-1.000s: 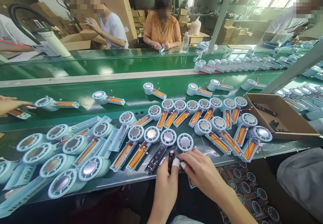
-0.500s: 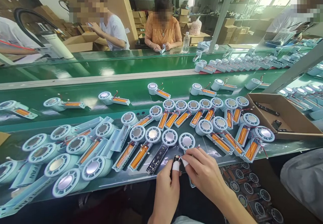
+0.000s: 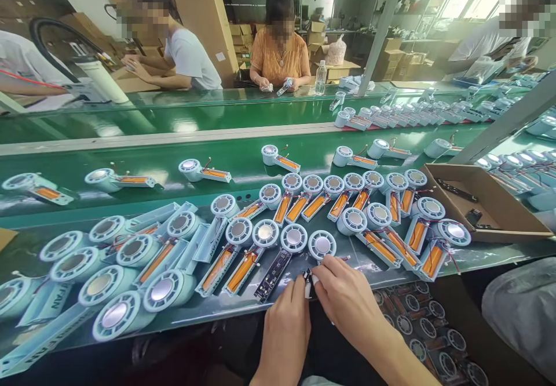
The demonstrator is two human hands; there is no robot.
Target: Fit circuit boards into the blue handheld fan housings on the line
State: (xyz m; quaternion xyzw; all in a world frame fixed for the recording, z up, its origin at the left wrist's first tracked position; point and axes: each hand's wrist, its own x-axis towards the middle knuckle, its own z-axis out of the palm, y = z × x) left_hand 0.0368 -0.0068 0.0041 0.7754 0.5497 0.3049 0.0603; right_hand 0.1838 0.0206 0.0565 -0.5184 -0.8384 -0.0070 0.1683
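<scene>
My left hand [image 3: 284, 325] and my right hand [image 3: 347, 302] meet at the near edge of the green bench, fingers pinched together on a small black circuit board [image 3: 307, 275]. White finger cots cover the fingertips. The board sits at the handle of a light blue fan body [image 3: 322, 245] with thin red wires. Just left of it lies another fan body with a black board [image 3: 273, 267] fitted in its handle. Most of the held board is hidden by my fingers.
Several light blue fan bodies with orange batteries [image 3: 243, 270] lie in rows on the bench. A cardboard box [image 3: 504, 226] with black parts stands at the right. Fan bodies ride the green conveyor [image 3: 147, 157] behind. Other people sit across it; a person's knee [image 3: 521, 310] is at my right.
The small board, upright between my fingers a second ago, now sits lower and mostly covered by them. The fans on the conveyor have moved to the right.
</scene>
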